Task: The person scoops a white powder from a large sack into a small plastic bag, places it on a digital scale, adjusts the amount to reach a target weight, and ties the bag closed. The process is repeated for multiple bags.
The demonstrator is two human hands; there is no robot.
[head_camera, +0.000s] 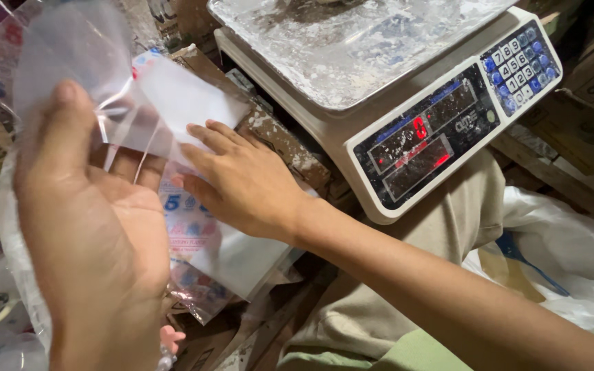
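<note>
While the left hand [94, 233] holds a clear plastic bag [77, 62] up near the camera, thumb on the film and fingers closed on it from behind, the right hand [242, 182] lies flat, fingers spread open, on a stack of printed plastic bags [207, 240] just below. Beside them to the right stands a digital weighing scale [407, 130] with a dusty steel pan [352, 48], red digits lit and a blue keypad [520, 65].
</note>
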